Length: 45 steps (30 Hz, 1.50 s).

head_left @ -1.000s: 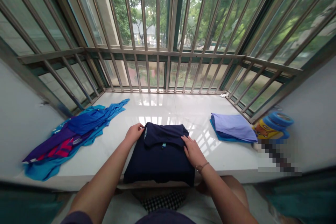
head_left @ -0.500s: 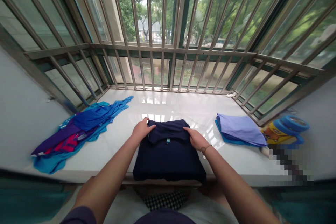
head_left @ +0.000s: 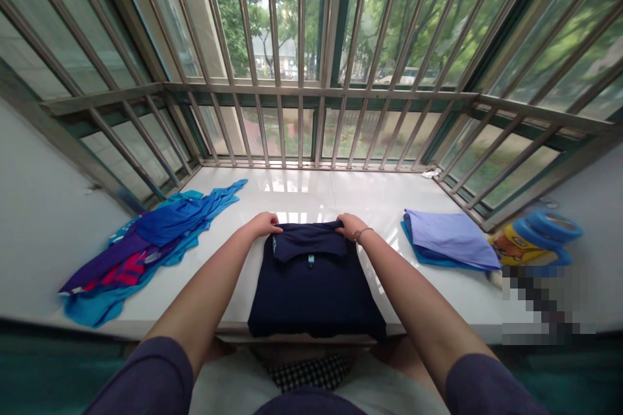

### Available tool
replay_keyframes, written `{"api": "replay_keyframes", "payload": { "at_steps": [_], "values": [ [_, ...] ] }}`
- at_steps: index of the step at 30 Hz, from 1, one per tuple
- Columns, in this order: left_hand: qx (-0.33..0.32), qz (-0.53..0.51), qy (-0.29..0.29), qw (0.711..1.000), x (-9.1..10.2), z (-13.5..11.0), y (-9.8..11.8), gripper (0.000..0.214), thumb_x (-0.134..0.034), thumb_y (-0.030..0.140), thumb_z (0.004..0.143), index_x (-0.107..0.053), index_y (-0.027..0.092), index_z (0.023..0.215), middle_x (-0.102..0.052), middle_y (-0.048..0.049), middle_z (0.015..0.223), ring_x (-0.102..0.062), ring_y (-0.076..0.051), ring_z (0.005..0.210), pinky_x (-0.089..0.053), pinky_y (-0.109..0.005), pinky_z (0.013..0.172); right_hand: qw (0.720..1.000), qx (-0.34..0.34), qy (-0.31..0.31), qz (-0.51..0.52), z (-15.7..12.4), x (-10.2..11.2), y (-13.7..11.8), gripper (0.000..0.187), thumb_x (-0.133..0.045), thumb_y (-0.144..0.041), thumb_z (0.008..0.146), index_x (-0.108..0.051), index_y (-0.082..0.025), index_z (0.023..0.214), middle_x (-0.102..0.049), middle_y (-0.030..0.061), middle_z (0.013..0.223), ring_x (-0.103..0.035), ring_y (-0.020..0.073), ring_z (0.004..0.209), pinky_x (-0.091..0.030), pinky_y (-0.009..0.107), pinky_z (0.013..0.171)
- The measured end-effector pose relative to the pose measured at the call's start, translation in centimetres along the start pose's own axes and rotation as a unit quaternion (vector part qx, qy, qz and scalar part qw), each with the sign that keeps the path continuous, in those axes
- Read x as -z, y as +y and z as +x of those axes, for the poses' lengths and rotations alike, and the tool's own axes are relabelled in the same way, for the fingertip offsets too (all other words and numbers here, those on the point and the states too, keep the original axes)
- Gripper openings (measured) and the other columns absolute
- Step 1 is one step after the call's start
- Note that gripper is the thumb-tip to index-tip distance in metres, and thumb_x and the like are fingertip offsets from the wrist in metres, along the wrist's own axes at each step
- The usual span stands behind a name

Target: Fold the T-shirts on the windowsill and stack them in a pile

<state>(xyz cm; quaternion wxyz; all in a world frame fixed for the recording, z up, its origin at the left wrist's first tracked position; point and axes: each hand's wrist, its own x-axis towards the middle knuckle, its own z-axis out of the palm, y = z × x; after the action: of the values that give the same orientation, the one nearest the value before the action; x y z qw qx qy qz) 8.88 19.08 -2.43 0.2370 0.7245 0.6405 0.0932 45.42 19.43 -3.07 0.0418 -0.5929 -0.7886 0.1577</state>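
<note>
A dark navy shirt (head_left: 314,301) lies on the white sill in front of me, its far end folded over towards me. A small pale label shows near its middle, just below the folded flap. My left hand (head_left: 265,225) pinches the far left corner of the fold between thumb and fingers. At the far right corner, my right hand (head_left: 348,226) grips the same fold, with a thin bracelet on the wrist. The fingertips of both hands are partly hidden by the cloth.
A loose heap of blue, purple and pink clothes (head_left: 160,227) lies on the sill (head_left: 292,191) at left. Folded lilac and blue clothes (head_left: 450,240) are stacked at right, beside a yellow and blue bottle (head_left: 535,240). Metal bars (head_left: 318,91) line the windows behind.
Both hands have moved slightly away from me to the far corners of the fold. The shirt's far edge now looks straighter and flatter.
</note>
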Motion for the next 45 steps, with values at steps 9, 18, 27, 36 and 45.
{"api": "replay_keyframes", "payload": {
  "at_steps": [9, 18, 27, 36, 45],
  "values": [
    [-0.063, -0.038, 0.16, 0.984, 4.2, -2.7, 3.3, 0.014, -0.071, 0.032, 0.093, -0.067, 0.024, 0.103, -0.072, -0.0016, 0.104, -0.068, -0.021, 0.095, -0.052, -0.031, 0.091, 0.983, 0.024, 0.175, 0.048, -3.2, 4.9, -0.6, 0.031, -0.052, -0.017, 0.102, -0.065, -0.02, 0.13, -0.065, 0.0113, 0.128, -0.06, 0.0232, 0.121, -0.046, 0.033, 0.108],
    [-0.199, -0.046, 0.095, 0.974, -3.7, -13.9, 1.1, 0.025, -0.052, 0.004, 0.082, -0.06, 0.026, 0.092, -0.066, -0.0053, 0.107, -0.066, -0.024, 0.1, -0.054, -0.035, 0.092, 0.97, 0.134, 0.155, 0.13, -15.0, -3.6, 1.7, 0.052, -0.047, 0.0, 0.081, -0.07, -0.025, 0.12, -0.065, 0.0098, 0.14, -0.058, 0.0255, 0.135, -0.047, 0.049, 0.12],
    [-0.152, -0.058, 0.226, 0.96, -7.5, -16.1, -0.5, 0.022, -0.048, 0.017, 0.1, -0.066, 0.024, 0.112, -0.072, -0.0081, 0.109, -0.072, -0.026, 0.105, -0.06, -0.043, 0.099, 0.975, 0.142, 0.136, 0.107, -18.5, -6.8, 1.3, 0.06, -0.051, -0.002, 0.085, -0.069, -0.022, 0.138, -0.059, 0.014, 0.156, -0.054, 0.029, 0.146, -0.044, 0.055, 0.126],
    [-0.205, 0.075, 0.15, 0.964, -9.5, -16.3, -1.4, 0.046, -0.055, 0.026, 0.105, -0.063, 0.03, 0.15, -0.057, -0.0103, 0.163, -0.061, -0.032, 0.143, -0.05, -0.055, 0.12, 0.988, 0.106, 0.112, 0.031, -20.6, -8.6, -1.6, 0.057, -0.055, -0.023, 0.101, -0.056, -0.026, 0.158, -0.054, 0.0089, 0.165, -0.044, 0.0334, 0.156, -0.039, 0.062, 0.127],
    [-0.21, 0.094, 0.089, 0.969, -11.9, -23.0, -2.5, 0.064, -0.055, 0.039, 0.109, -0.035, 0.039, 0.17, -0.035, -0.0079, 0.177, -0.044, -0.032, 0.158, -0.034, -0.064, 0.129, 0.984, 0.103, 0.147, 0.018, -25.8, -9.6, -1.0, 0.046, -0.059, -0.039, 0.107, -0.06, -0.031, 0.152, -0.061, 0.0057, 0.158, -0.053, 0.0307, 0.149, -0.042, 0.055, 0.125]
  ]
}}
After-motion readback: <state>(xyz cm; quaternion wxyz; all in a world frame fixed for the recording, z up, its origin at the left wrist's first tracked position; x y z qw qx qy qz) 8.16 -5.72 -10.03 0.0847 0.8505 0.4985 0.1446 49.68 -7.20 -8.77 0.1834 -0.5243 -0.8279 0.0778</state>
